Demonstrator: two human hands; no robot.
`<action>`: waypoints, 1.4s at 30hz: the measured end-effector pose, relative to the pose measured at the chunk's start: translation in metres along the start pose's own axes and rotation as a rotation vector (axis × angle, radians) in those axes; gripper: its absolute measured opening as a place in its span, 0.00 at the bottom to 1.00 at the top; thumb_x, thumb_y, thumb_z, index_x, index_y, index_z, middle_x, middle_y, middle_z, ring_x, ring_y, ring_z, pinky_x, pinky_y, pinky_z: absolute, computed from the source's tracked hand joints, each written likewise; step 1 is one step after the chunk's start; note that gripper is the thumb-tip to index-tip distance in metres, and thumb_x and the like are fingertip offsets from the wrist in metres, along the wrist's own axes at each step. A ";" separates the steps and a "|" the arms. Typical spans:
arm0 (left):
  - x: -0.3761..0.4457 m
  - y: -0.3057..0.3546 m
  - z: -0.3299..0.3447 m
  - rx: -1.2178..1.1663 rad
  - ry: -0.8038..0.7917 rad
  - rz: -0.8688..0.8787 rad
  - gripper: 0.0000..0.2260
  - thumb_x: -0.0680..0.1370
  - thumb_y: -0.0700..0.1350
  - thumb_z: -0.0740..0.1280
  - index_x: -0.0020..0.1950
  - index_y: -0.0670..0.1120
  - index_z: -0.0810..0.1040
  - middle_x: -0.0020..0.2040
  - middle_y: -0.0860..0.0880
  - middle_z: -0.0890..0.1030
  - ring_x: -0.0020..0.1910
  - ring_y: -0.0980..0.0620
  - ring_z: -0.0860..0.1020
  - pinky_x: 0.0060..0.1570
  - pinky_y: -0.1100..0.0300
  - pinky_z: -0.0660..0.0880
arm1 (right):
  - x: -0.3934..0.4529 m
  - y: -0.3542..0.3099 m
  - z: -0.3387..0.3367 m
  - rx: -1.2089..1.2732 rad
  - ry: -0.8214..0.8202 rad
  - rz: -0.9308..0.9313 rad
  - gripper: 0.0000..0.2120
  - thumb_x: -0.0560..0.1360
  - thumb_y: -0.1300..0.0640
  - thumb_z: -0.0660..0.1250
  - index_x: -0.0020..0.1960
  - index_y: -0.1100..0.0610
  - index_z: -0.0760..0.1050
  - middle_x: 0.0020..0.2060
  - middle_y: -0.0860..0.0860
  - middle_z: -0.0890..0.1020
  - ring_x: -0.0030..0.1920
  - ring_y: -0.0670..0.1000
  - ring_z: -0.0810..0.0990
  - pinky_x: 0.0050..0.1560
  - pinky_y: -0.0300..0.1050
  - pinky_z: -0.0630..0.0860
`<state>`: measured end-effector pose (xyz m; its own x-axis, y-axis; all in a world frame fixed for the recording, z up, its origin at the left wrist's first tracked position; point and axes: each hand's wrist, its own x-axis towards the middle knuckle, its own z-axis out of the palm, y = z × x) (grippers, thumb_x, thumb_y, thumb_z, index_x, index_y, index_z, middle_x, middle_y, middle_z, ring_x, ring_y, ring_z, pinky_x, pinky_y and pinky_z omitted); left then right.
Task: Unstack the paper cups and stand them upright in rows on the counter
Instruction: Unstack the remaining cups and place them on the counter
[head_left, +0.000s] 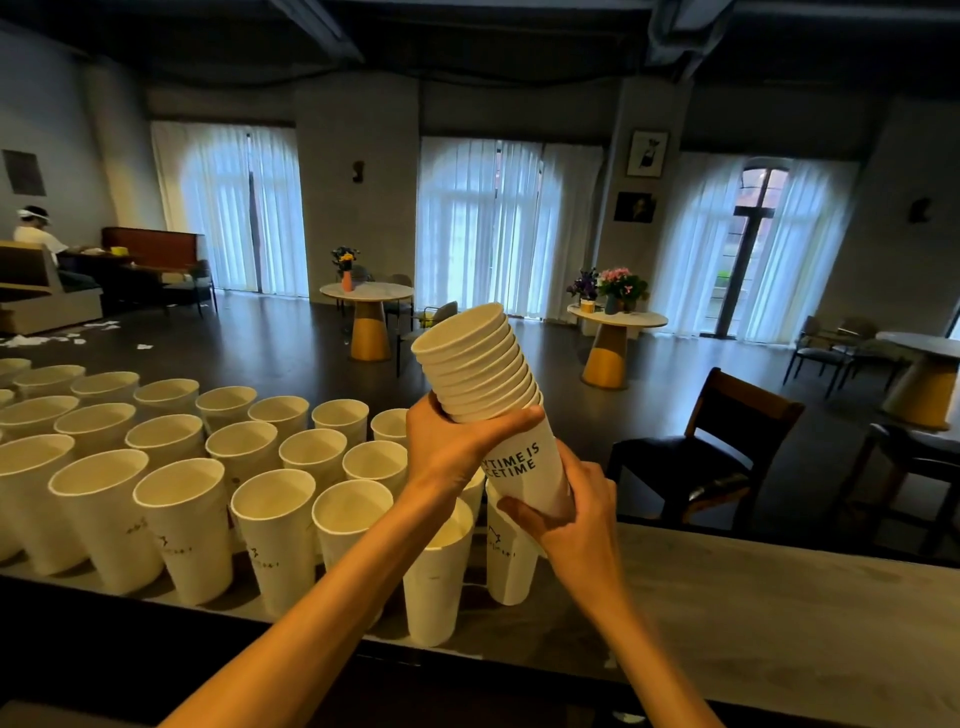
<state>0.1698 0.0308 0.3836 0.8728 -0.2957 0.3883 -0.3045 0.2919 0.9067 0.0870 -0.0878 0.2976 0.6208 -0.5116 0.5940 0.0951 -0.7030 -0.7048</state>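
Two hands on one stack (488, 395) of nested paper cups, held in the air just right of frame centre, tilted with the rims leaning toward 11 o'clock. Left hand (457, 441) wraps the stack just under the bunched rims, thumb across the front of the outer cup, fingers curled round it. Right hand (566, 499) grips the base end of the stack from the 5 o'clock side, fingers curled round the bottom. Roughly ten rims show in the stack; exact count not readable. Dark print on the outer cup, partly covered by the left hand.

Counter (779, 613) runs along the bottom of the frame, grey surface. Cups (182, 467) stand upright, mouths up, in rows filling its left half, from 9 o'clock across to just under the hands. Rows run diagonally toward 10 o'clock. Nearest one (439, 577) sits directly below the left wrist at 6 o'clock; another (509, 561) is just beside it, partly hidden behind the right hand. Whether the stack's base touches that one, cannot tell.

Behind the counter: dark chair (711, 457) at 3 o'clock, two round tables (369, 317) with flowers at 12 and 1 o'clock, curtained windows (483, 223) along the far wall. A person (39, 239) sits at 9 o'clock, far left, at a bench. Paper scraps (78, 335) lie on the floor near there.
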 end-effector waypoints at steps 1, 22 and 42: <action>-0.001 0.001 0.000 -0.005 -0.008 0.004 0.25 0.60 0.46 0.83 0.50 0.57 0.75 0.45 0.57 0.83 0.41 0.63 0.83 0.35 0.69 0.78 | -0.002 0.000 0.000 -0.009 0.013 -0.013 0.37 0.63 0.29 0.68 0.68 0.39 0.63 0.56 0.45 0.73 0.57 0.46 0.69 0.50 0.35 0.70; -0.005 0.010 0.021 0.030 -0.197 0.040 0.30 0.61 0.48 0.84 0.58 0.53 0.76 0.52 0.52 0.84 0.51 0.56 0.83 0.52 0.54 0.83 | 0.006 -0.017 -0.030 0.239 -0.150 0.222 0.36 0.60 0.52 0.82 0.62 0.45 0.68 0.55 0.44 0.78 0.56 0.46 0.78 0.57 0.47 0.77; 0.021 0.027 -0.024 -0.244 0.029 0.039 0.36 0.56 0.51 0.82 0.62 0.49 0.76 0.51 0.48 0.84 0.49 0.48 0.84 0.48 0.51 0.83 | -0.103 0.045 0.022 0.389 -0.177 0.586 0.41 0.63 0.49 0.81 0.70 0.42 0.63 0.62 0.47 0.75 0.62 0.49 0.75 0.62 0.51 0.75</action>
<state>0.1890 0.0541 0.4123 0.8740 -0.2544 0.4141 -0.2401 0.5146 0.8231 0.0443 -0.0559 0.1955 0.7681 -0.6397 0.0281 -0.0422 -0.0943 -0.9946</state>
